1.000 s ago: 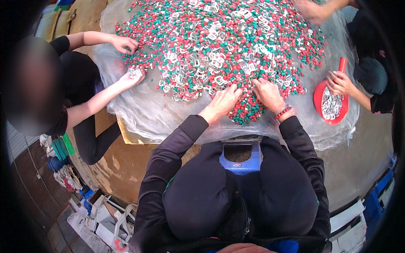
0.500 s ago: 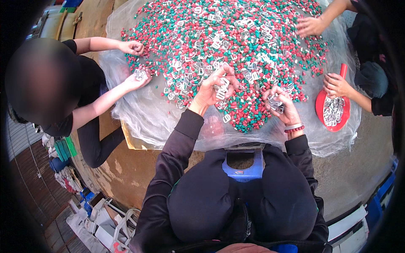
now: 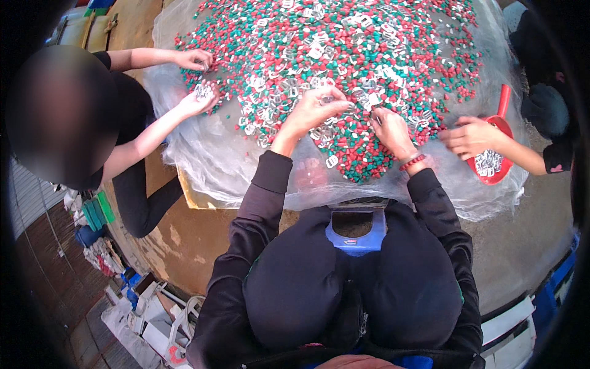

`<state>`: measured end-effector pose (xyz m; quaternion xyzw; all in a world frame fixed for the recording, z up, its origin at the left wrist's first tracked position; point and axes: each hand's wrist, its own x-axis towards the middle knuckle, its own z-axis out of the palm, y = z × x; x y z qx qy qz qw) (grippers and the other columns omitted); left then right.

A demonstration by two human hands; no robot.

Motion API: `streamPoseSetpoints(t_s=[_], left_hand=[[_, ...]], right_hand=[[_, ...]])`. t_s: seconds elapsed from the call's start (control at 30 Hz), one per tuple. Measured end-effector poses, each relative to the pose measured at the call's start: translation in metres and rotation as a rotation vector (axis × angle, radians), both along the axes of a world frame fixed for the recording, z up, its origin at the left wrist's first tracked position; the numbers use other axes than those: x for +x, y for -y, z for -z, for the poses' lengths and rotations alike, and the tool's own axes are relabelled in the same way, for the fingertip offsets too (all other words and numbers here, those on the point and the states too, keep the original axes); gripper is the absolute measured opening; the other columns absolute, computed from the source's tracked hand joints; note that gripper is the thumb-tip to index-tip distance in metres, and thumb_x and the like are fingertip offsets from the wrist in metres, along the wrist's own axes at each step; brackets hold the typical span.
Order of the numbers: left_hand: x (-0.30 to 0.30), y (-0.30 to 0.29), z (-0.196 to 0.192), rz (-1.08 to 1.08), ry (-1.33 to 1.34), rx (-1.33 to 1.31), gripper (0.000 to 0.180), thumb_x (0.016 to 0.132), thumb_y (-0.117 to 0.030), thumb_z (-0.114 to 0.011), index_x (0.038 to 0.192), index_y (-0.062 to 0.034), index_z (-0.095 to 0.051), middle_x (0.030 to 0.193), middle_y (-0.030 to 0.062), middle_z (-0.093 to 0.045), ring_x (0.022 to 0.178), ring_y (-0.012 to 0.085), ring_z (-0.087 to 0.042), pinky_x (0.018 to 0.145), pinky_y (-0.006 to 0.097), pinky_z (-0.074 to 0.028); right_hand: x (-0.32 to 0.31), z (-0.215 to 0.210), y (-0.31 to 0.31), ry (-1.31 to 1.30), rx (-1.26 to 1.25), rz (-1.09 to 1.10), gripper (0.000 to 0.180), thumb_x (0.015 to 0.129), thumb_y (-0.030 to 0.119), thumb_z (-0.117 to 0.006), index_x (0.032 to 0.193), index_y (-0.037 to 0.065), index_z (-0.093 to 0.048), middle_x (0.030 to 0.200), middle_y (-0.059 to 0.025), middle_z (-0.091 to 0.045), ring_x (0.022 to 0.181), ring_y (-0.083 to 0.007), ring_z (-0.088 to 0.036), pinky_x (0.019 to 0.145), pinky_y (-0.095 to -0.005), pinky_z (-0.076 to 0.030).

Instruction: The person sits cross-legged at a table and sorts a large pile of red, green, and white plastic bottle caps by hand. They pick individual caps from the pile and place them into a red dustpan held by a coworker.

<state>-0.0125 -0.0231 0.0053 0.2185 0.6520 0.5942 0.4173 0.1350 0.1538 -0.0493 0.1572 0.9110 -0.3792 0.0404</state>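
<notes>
Seemingly pinched fingers point(image 3: 332, 101) over bead heap point(image 3: 344, 55); red scoop point(image 3: 491, 163) of white clips.

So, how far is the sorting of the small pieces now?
Done: some white pieces lie in the red scoop. In hand: the left hand and right hand pick in the mixed pile. Left: most of the pile, still red, green and white together.

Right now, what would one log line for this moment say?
left hand: pinching white piece | right hand: on pile of red, green, white pieces | co-worker's red scoop: right
</notes>
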Motion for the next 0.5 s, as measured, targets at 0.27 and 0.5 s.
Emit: streamPoseSetpoints(t_s=[0.27,0.5], left_hand=[[0.014,0.044,-0.034,0.125,0.638,0.212,0.030,0.079,-0.021,-0.067,0.100,-0.0023,-0.057,0.085,0.0131,-0.059,0.058,0.0159,-0.057,0.048,0.023,-0.043],[0.105,0.060,0.006,0.625,-1.035,-0.680,0.014,0.076,-0.005,-0.061,0.086,0.0028,-0.064,0.083,0.0199,-0.064,0.072,0.0336,-0.066,0.059,0.041,-0.053]], right_hand=[[0.034,-0.021,-0.006,0.142,-1.587,0.347,0.008,0.088,0.013,-0.059,0.091,0.008,-0.054,0.088,-0.0080,-0.063,0.060,-0.0096,-0.059,0.035,-0.0174,-0.036],[0.059,-0.052,-0.018,-0.009,-1.776,0.078,0.022,0.084,0.018,-0.056,0.100,0.002,-0.054,0.094,-0.0185,-0.064,0.073,-0.0208,-0.065,0.037,-0.0209,-0.044]])
